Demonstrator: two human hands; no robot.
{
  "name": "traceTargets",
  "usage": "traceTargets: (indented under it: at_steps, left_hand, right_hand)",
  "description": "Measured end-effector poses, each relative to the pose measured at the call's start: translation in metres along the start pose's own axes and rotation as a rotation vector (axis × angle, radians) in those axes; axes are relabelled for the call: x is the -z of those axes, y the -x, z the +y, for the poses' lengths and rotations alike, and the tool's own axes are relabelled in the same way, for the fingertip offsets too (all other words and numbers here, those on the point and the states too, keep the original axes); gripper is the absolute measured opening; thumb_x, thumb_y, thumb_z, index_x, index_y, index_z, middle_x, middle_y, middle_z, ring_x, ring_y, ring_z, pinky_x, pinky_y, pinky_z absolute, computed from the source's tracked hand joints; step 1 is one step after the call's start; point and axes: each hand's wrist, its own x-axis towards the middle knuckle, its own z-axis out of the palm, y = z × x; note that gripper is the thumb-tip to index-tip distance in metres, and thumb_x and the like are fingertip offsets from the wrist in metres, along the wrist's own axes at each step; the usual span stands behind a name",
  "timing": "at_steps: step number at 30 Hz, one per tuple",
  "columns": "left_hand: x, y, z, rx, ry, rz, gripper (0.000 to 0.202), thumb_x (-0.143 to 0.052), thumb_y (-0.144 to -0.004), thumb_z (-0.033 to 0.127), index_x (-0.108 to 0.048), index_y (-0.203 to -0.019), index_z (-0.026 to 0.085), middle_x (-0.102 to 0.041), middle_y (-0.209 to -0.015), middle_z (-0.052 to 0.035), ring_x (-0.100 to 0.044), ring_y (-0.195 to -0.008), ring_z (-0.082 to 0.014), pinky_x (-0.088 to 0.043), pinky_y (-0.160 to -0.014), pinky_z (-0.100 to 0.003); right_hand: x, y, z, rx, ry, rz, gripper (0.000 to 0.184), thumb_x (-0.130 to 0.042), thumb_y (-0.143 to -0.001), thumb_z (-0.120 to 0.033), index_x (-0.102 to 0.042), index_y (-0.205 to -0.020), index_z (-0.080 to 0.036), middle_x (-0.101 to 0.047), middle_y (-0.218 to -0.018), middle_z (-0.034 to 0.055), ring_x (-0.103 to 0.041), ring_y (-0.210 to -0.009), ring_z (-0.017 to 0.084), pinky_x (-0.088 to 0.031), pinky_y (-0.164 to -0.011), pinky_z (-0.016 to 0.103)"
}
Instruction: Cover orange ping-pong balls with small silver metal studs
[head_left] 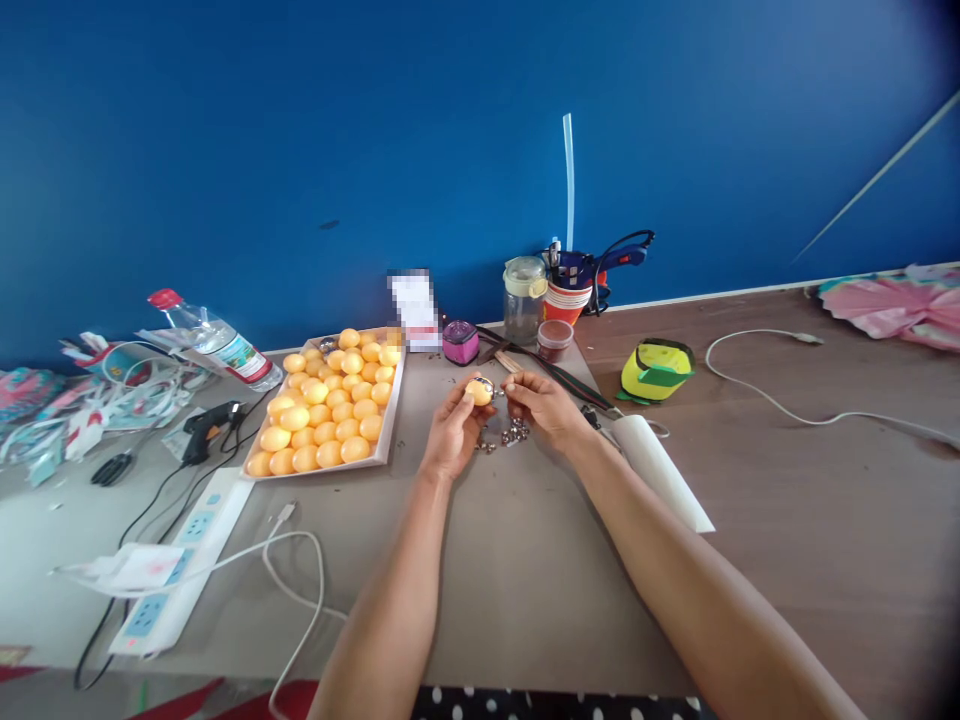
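A worker's left hand [451, 432] held an orange-yellow ball [478, 394], dark-marked on top, between thumb and fingers above the middle of a grey table [525, 590]. The right hand [549, 408] had thumb and forefinger pinched together just right of it; whether they gripped anything was too small to tell. Small shiny metal pieces [516, 432] lay on the table between the hands. To the left stood a shallow tray [391, 415] packed with similar balls [322, 412], with a tilted bottle [232, 350], a black glue gun [208, 432] and a white power strip [217, 505] farther left. A magenta container [460, 343], a lidded jar [523, 312] and a cup of tools [566, 303] lined the far side, while dark straps [559, 375] crowded the space just beyond the right hand, and a white roll [661, 473] lay beside the right forearm [660, 545]
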Motion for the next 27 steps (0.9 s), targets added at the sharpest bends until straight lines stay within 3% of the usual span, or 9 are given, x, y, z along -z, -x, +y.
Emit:
traceTargets:
  at_steps: [3,5,9,14,21,27]
  left_hand:
    - [0.003,-0.001,0.003,0.019,0.039,-0.001,0.036,-0.063,-0.076,0.029,-0.06,-0.11,0.018,-0.064,-0.095,-0.0059,-0.058,-0.069,-0.0123,-0.046,-0.073,-0.03]
    - [0.003,-0.001,0.005,0.029,0.057,0.004,0.039,-0.061,-0.078,0.033,-0.058,-0.113,0.018,-0.064,-0.091,-0.0059,-0.059,-0.069,-0.013,-0.046,-0.072,-0.03]
    - [0.002,-0.002,0.005,0.041,0.081,0.004,0.041,-0.059,-0.079,0.042,-0.057,-0.111,0.018,-0.062,-0.083,-0.0051,-0.058,-0.066,-0.0129,-0.046,-0.069,-0.029]
    - [0.0,-0.001,0.004,0.044,0.08,-0.011,0.038,-0.056,-0.079,0.048,-0.057,-0.102,0.017,-0.06,-0.076,-0.0037,-0.055,-0.06,-0.012,-0.046,-0.066,-0.028]
    - [0.003,-0.004,0.003,0.041,0.124,0.046,0.035,-0.059,-0.078,0.046,-0.06,-0.094,0.015,-0.061,-0.081,-0.0049,-0.052,-0.057,-0.0093,-0.045,-0.062,-0.025]
    - [0.005,-0.004,0.01,0.091,0.226,0.052,0.035,-0.061,-0.079,0.033,-0.057,-0.11,0.018,-0.063,-0.097,-0.0093,-0.055,-0.067,-0.0099,-0.041,-0.061,-0.022]
  right_hand:
    - [0.003,-0.001,0.007,0.115,0.616,0.089,0.015,-0.055,-0.076,-0.025,-0.065,-0.081,-0.016,-0.062,-0.071,0.0022,-0.055,-0.066,0.014,-0.041,-0.065,0.026]
    - [0.0,0.002,0.01,0.175,0.955,0.076,0.02,-0.051,-0.078,-0.02,-0.066,-0.091,-0.015,-0.065,-0.09,0.0075,-0.059,-0.084,0.018,-0.041,-0.076,0.026]
    - [-0.008,0.008,0.014,0.176,1.299,-0.014,0.024,-0.049,-0.082,-0.02,-0.063,-0.101,-0.017,-0.061,-0.103,0.0107,-0.06,-0.089,0.019,-0.042,-0.077,0.025]
    - [-0.01,0.009,0.019,0.172,1.348,-0.027,0.018,-0.05,-0.081,-0.017,-0.064,-0.093,-0.016,-0.062,-0.095,0.0097,-0.06,-0.087,0.018,-0.042,-0.073,0.024]
    - [-0.005,0.006,0.02,0.225,1.168,0.073,0.02,-0.048,-0.082,-0.019,-0.064,-0.092,-0.017,-0.06,-0.095,0.007,-0.058,-0.088,0.016,-0.041,-0.079,0.023]
    - [-0.003,0.007,0.017,0.204,1.174,-0.06,0.027,-0.05,-0.072,-0.011,-0.064,-0.094,-0.016,-0.057,-0.096,0.0072,-0.057,-0.085,0.015,-0.042,-0.078,0.022]
